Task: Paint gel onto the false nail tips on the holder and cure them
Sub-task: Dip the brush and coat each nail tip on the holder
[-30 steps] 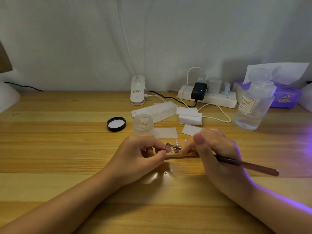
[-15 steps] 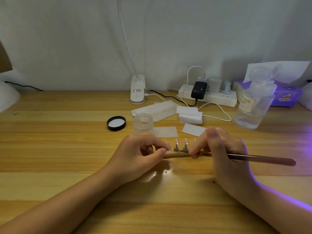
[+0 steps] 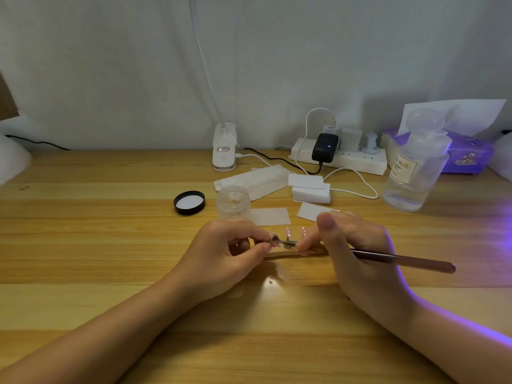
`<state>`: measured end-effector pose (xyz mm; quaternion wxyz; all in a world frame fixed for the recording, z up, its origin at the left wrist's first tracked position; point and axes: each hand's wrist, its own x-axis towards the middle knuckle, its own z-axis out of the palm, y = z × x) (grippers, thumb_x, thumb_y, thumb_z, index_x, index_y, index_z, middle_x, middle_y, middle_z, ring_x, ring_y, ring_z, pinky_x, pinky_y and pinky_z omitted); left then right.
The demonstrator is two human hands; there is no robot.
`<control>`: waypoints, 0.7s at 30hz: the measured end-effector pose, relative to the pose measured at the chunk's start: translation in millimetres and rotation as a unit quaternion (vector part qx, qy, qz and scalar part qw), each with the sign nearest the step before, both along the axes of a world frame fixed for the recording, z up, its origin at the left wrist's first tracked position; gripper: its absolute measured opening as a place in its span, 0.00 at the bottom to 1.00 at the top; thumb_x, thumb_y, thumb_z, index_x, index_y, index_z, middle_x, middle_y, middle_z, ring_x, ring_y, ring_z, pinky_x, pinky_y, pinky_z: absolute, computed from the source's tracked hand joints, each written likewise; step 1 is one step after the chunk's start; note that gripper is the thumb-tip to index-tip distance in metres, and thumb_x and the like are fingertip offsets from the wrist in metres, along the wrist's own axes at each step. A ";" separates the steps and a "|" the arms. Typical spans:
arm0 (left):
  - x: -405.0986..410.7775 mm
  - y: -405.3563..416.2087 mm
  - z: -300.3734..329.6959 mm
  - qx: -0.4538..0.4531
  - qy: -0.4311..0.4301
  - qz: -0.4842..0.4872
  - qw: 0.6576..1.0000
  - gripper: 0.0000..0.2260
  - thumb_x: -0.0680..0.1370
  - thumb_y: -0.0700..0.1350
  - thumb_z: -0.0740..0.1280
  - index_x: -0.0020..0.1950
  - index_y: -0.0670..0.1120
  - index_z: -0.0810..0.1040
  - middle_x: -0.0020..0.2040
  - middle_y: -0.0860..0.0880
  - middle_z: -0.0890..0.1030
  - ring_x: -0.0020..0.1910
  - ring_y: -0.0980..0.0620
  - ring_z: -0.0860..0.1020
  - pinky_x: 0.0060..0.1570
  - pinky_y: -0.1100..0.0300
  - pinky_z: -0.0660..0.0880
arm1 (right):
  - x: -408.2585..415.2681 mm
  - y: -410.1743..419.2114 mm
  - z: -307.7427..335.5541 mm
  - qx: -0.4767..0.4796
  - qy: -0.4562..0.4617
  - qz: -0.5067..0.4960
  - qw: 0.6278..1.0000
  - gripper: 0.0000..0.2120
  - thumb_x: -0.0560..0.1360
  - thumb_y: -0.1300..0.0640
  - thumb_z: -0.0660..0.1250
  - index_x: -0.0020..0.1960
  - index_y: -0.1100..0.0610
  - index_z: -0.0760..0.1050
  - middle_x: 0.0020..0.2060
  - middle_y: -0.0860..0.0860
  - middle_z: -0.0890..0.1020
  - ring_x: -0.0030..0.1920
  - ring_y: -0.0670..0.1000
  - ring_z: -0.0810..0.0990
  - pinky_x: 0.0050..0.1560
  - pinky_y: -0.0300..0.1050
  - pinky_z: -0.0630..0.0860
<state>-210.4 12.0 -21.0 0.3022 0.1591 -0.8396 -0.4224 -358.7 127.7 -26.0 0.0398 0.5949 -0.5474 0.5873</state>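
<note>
A wooden nail holder [image 3: 285,254] lies on the table between my hands, with pale pink false nail tips [image 3: 288,233] standing on small stands. My left hand [image 3: 227,259] pinches the leftmost tip's stand between thumb and forefinger. My right hand [image 3: 357,250] grips a long brown gel brush [image 3: 401,260]. Its tip touches the leftmost nail tip [image 3: 274,239]. The open clear gel jar [image 3: 233,202] stands just behind my left hand, its black lid [image 3: 189,202] to the left.
White wipes [image 3: 270,216] and foam blocks [image 3: 310,188] lie behind the holder. A clear pump bottle [image 3: 415,173] stands at the right, a power strip [image 3: 340,157] and white lamp base [image 3: 224,148] at the back. Purple light falls from the right.
My right hand drew the brush back to the right, then brought its tip left again onto the leftmost nail tip. My left hand stayed in place.
</note>
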 end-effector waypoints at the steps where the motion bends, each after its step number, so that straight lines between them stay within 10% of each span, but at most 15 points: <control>1: -0.1 -0.2 0.1 -0.001 -0.003 0.002 1.000 0.12 0.71 0.40 0.72 0.40 0.60 0.81 0.37 0.46 0.81 0.32 0.51 0.71 0.32 0.53 0.69 | 0.4 0.1 0.0 0.003 -0.007 -0.001 1.000 0.26 0.77 0.40 0.52 0.33 0.52 0.79 0.30 0.45 0.81 0.36 0.39 0.78 0.45 0.39 0.71; 12: -0.7 1.3 2.1 -0.026 -0.005 0.002 1.000 0.13 0.71 0.35 0.71 0.43 0.54 0.82 0.37 0.49 0.82 0.30 0.58 0.69 0.31 0.70 0.64 | 0.7 4.6 2.5 0.014 -0.107 0.016 0.994 0.22 0.76 0.42 0.55 0.32 0.51 0.78 0.30 0.49 0.81 0.35 0.44 0.80 0.47 0.42 0.73; 21: -1.9 -0.6 -0.1 -0.012 0.004 0.000 1.000 0.11 0.71 0.36 0.71 0.45 0.52 0.83 0.39 0.49 0.83 0.38 0.40 0.76 0.37 0.46 0.72 | 1.1 1.1 2.4 0.018 -0.054 0.019 0.998 0.21 0.75 0.41 0.54 0.35 0.50 0.78 0.32 0.46 0.82 0.37 0.42 0.81 0.45 0.38 0.72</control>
